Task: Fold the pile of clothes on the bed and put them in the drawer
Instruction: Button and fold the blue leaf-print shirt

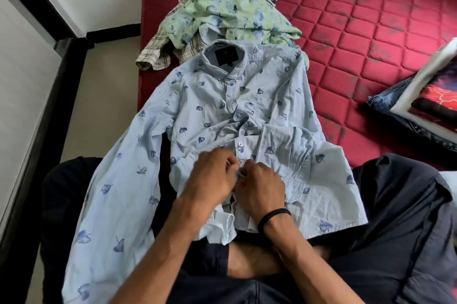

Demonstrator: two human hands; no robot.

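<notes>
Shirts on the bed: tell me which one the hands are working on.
The light blue leaf-print shirt, spread flat nearest the person; both hands pinch its button placket. The green floral shirt and checked shirt lie crumpled beyond.

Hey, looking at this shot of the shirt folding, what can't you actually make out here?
- Head view: what the left hand and right hand pinch on the blue leaf-print shirt; the fingers hide it.
- Checked shirt: mostly under the green floral garment.
- Folded stack: cut by the right edge.
- No drawer in view.
</notes>
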